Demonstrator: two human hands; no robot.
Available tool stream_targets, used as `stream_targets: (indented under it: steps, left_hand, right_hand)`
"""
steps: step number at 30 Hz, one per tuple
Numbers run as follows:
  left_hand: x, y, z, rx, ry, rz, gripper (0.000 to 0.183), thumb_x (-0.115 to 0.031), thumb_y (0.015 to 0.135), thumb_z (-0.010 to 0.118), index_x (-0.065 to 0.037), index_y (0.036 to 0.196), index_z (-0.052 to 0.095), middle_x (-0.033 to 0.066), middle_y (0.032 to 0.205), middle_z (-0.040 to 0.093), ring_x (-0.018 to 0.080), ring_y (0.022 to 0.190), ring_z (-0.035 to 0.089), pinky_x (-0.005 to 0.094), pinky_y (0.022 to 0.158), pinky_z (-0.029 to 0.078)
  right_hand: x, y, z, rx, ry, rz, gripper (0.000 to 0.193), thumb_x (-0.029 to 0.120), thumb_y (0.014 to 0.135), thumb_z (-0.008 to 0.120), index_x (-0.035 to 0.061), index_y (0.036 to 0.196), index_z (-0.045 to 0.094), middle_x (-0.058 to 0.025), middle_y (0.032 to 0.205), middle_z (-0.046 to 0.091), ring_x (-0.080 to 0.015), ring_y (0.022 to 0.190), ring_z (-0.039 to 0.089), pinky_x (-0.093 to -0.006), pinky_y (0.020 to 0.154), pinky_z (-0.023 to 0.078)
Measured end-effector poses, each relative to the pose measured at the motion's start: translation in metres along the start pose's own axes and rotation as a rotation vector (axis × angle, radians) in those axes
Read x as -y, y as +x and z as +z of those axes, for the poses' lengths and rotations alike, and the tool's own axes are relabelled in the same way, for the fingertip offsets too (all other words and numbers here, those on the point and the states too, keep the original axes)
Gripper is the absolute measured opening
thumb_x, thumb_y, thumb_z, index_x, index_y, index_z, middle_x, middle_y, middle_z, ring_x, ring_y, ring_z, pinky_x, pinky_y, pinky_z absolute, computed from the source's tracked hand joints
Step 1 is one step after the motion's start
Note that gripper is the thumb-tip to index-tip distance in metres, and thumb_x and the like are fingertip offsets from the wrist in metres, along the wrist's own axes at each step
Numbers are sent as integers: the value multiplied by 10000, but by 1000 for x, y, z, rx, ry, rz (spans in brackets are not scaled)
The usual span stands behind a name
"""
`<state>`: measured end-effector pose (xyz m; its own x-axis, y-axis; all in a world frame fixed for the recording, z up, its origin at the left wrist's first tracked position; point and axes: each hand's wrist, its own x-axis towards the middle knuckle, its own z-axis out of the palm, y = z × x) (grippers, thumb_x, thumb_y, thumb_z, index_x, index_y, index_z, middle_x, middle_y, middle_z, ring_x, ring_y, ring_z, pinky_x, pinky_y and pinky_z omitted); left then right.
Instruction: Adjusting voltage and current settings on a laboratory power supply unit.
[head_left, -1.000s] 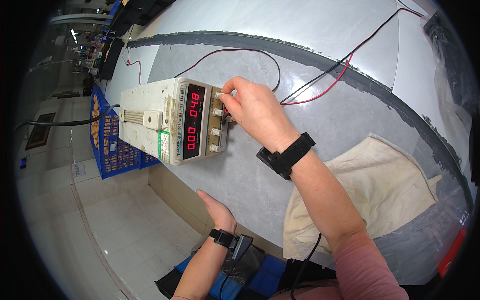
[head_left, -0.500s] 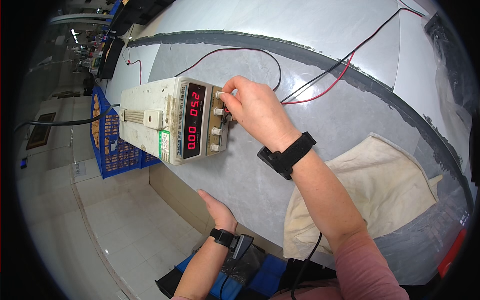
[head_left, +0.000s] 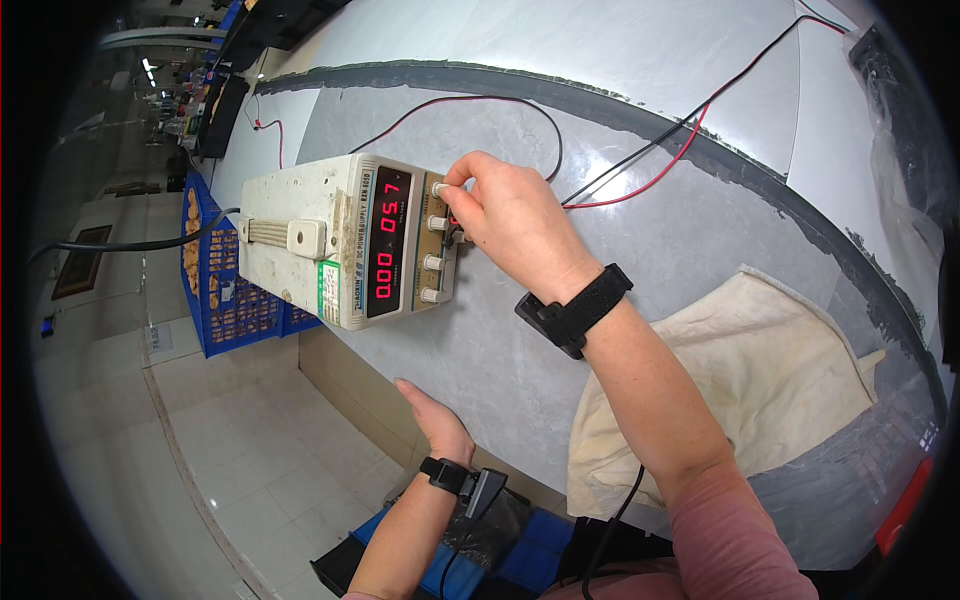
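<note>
A white bench power supply with a lit red digit display stands on the grey tabletop, its knobs facing right. My right hand pinches the far-end knob between thumb and fingertips. More knobs line the panel below it. The right hand partly hides the sockets and lead ends beside the knobs. At the near table edge is my left hand, stretched out and holding nothing. Both wrists wear black straps, each with a small device.
Black and red leads run over the table's far side. A cream cloth lies under my right forearm. Left of the table, blue crates hold small tan parts. A black cable reaches the supply's rear.
The upper red reading on the display has risen slightly; the lower one is the same. My right hand keeps its pinch on the knob, and my left hand has not visibly moved.
</note>
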<state>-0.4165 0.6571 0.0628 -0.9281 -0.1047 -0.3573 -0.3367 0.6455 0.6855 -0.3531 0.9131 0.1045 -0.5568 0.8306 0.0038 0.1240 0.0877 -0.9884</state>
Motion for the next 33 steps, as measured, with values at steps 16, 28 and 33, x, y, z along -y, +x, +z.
stream_targets:
  steps: [16, 28, 33]
  left_hand:
    - [5, 5, -2, 16, -17, -14, 898, -658, 987, 261, 64, 1515, 180, 169, 1611, 171, 273, 1474, 201, 345, 1188, 170]
    - [1, 1, 0, 22, -15, -6, 903, -665, 983, 266, 60, 1515, 187, 169, 1611, 172, 272, 1473, 205, 346, 1187, 175]
    - [3, 2, 0, 4, 1, 14, 884, -648, 992, 266, 66, 1509, 204, 169, 1602, 202, 268, 1462, 232, 335, 1182, 187]
  right_hand:
    - [-2, 0, 2, -18, 10, -12, 151, 155, 917, 607, 8, 919, 640, -171, 749, 683, -336, 714, 679, -424, 662, 543]
    - [-3, 0, 1, -25, 13, -23, 159, 157, 915, 601, 4, 908, 644, -173, 755, 685, -339, 726, 678, -426, 675, 544]
    - [0, 0, -2, -14, 34, 0, 157, 155, 911, 605, 2, 921, 638, -175, 755, 683, -341, 731, 676, -426, 681, 542]
